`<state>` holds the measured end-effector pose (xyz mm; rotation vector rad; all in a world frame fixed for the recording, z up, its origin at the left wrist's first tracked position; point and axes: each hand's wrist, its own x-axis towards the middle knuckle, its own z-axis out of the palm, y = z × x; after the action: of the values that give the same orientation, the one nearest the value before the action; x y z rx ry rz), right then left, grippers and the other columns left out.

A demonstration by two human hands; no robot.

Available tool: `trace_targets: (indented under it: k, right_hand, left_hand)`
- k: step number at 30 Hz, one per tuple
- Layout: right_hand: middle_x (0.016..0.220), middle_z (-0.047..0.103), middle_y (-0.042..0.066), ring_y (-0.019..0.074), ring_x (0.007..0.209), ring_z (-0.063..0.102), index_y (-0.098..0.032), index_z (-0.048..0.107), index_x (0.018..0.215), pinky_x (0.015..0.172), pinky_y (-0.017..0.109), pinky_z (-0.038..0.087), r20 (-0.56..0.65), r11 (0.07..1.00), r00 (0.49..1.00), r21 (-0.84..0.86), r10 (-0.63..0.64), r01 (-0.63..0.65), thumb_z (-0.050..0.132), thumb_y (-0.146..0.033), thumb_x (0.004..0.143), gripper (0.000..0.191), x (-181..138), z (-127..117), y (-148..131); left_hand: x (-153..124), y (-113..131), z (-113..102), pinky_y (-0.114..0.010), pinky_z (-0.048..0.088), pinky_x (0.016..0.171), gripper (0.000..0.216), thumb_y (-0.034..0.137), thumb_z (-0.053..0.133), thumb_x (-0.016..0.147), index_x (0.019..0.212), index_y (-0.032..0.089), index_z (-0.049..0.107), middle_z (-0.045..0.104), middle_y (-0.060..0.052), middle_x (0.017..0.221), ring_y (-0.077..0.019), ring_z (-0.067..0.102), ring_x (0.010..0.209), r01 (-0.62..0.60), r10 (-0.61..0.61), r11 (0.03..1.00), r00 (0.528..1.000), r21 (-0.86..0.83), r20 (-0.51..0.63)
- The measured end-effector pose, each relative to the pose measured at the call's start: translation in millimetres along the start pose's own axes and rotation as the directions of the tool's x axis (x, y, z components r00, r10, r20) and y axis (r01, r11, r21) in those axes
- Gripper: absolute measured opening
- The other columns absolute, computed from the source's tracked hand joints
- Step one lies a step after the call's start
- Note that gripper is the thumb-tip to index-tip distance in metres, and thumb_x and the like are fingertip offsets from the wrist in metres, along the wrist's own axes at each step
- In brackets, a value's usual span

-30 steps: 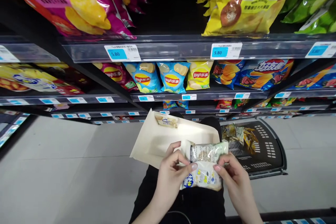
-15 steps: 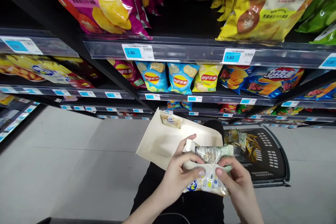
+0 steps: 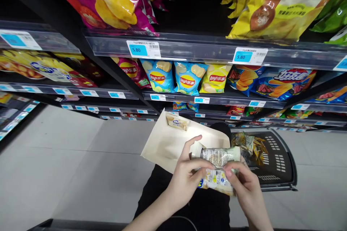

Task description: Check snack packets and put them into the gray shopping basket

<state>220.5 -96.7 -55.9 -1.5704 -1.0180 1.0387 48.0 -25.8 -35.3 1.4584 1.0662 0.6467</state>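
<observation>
My left hand (image 3: pixel 186 175) and my right hand (image 3: pixel 242 180) face each other low in the view, both closed on snack packets. Farther from me is a pale packet (image 3: pixel 219 156) with printed text and a greenish end. Closer to me lies another packet (image 3: pixel 217 181) with a blue logo and small yellow marks. My thumbs and fingers pinch where the two meet; I cannot tell whether they are joined. Behind my hands, a cream open box (image 3: pixel 159 144) rests tilted by my legs. A small picture of a snack with a blue logo (image 3: pixel 177 122) shows at its far side.
A dark shopping basket (image 3: pixel 284 151) with several snack packets (image 3: pixel 257 148) stands on the floor at right. Shelves (image 3: pixel 189 48) of chip bags rise in front, with large yellow chip bags (image 3: pixel 273 14) and purple chip bags (image 3: pixel 114 3) on top. Grey tiled floor (image 3: pixel 67 166) lies left.
My thumbs have moved up from the front of the nearer packet to the line between the packets. The upper packet shows flatter, and the view has shifted slightly.
</observation>
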Motion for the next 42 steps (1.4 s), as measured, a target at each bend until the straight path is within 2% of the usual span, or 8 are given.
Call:
trace_targets:
  k: [7, 15, 20, 24, 30, 34, 38, 42]
  right_hand:
    - [0.078, 0.063, 0.006, 0.0224, 0.082, 0.056, -0.027, 0.075, 0.072, 0.066, 0.030, 0.051, -0.008, 0.990, 0.991, -0.051, -0.131, 0.131, 0.068, -0.034, 0.079, 0.012, 2.8, -4.5, -8.6]
    - [0.073, 0.071, 0.005, 0.0251, 0.090, 0.056, -0.029, 0.076, 0.075, 0.064, 0.030, 0.051, -0.086, 0.957, 0.960, -0.144, -0.266, 0.252, 0.068, -0.030, 0.079, 0.008, -1.6, 1.3, -13.4]
    - [0.072, 0.068, 0.003, 0.0224, 0.088, 0.053, -0.027, 0.072, 0.075, 0.062, 0.026, 0.048, -0.072, 0.922, 0.939, -0.227, -0.337, 0.314, 0.065, -0.024, 0.081, 0.011, -0.7, 2.5, -16.1]
    - [0.074, 0.056, 0.004, 0.0191, 0.080, 0.050, -0.023, 0.065, 0.065, 0.058, 0.023, 0.044, -0.094, 0.938, 0.950, -0.217, -0.297, 0.272, 0.063, -0.027, 0.082, 0.018, -1.6, 7.9, -14.2]
    - [0.092, 0.050, 0.003, 0.0144, 0.078, 0.053, -0.022, 0.044, 0.074, 0.063, 0.024, 0.047, -0.349, 0.990, 0.929, 0.027, -0.123, 0.141, 0.065, -0.031, 0.081, 0.024, 1.0, 10.4, -2.6]
    - [0.087, 0.062, 0.004, 0.0149, 0.071, 0.062, -0.022, 0.051, 0.090, 0.058, 0.024, 0.052, -0.248, 0.994, 0.967, 0.078, -0.061, 0.083, 0.066, -0.030, 0.081, 0.020, 5.3, 5.5, -0.3]
    - [0.085, 0.066, 0.005, 0.0158, 0.071, 0.066, -0.020, 0.060, 0.097, 0.058, 0.024, 0.055, -0.268, 0.968, 0.932, -0.132, -0.242, 0.213, 0.065, -0.022, 0.083, 0.015, 4.8, 4.9, 5.8]
    - [0.090, 0.068, 0.004, 0.0158, 0.075, 0.067, -0.024, 0.059, 0.113, 0.065, 0.027, 0.058, -0.217, 0.778, 0.766, -0.367, -0.605, 0.511, 0.066, -0.006, 0.079, 0.039, 6.6, 0.1, 10.0]
  left_hand:
    - [-1.2, 2.7, -4.2, -0.031, 0.052, 0.069, 0.032, 0.006, 0.050, 0.081, 0.079, 0.023, 0.077, 0.022, -0.004, 0.153, -0.0127, 0.063, 0.073, -0.031, 0.029, 0.996, 0.999, 0.089, 0.020]
    - [0.9, 9.4, -4.2, -0.038, 0.048, 0.092, 0.010, 0.012, 0.067, 0.073, 0.068, 0.019, 0.074, 0.025, -0.006, 0.152, -0.0305, 0.051, 0.119, -0.138, 0.151, 0.979, 0.985, 0.148, -0.084]
    - [5.3, 7.9, -3.3, -0.040, 0.047, 0.090, 0.012, 0.012, 0.072, 0.070, 0.063, 0.021, 0.074, 0.035, -0.005, 0.146, -0.0281, 0.056, 0.111, -0.108, 0.124, 0.982, 0.987, 0.155, -0.103]
    - [6.1, 8.5, 0.7, -0.037, 0.048, 0.088, 0.015, 0.008, 0.072, 0.068, 0.062, 0.021, 0.073, 0.043, -0.006, 0.137, -0.0254, 0.058, 0.106, -0.096, 0.116, 0.984, 0.985, 0.151, -0.126]
    - [8.2, 11.4, 4.2, -0.023, 0.046, 0.058, 0.015, 0.007, 0.067, 0.072, 0.066, 0.020, 0.072, 0.051, -0.001, 0.078, -0.0144, 0.058, 0.071, -0.076, 0.105, 0.986, 0.974, 0.148, -0.199]
    - [10.9, 12.6, 2.1, -0.022, 0.045, 0.059, 0.015, 0.008, 0.067, 0.071, 0.064, 0.019, 0.070, 0.050, -0.001, 0.080, -0.0141, 0.057, 0.073, -0.098, 0.125, 0.986, 0.971, 0.137, -0.205]
    - [11.7, 13.0, 0.2, -0.021, 0.042, 0.056, 0.011, 0.011, 0.068, 0.071, 0.063, 0.019, 0.069, 0.050, -0.001, 0.080, -0.0128, 0.055, 0.071, -0.072, 0.092, 0.993, 0.971, 0.097, -0.220]
    - [11.1, 14.6, -3.4, -0.020, 0.038, 0.049, 0.008, 0.015, 0.071, 0.068, 0.061, 0.019, 0.068, 0.049, -0.001, 0.080, -0.0113, 0.051, 0.064, -0.012, 0.018, 0.999, 0.981, 0.036, -0.195]
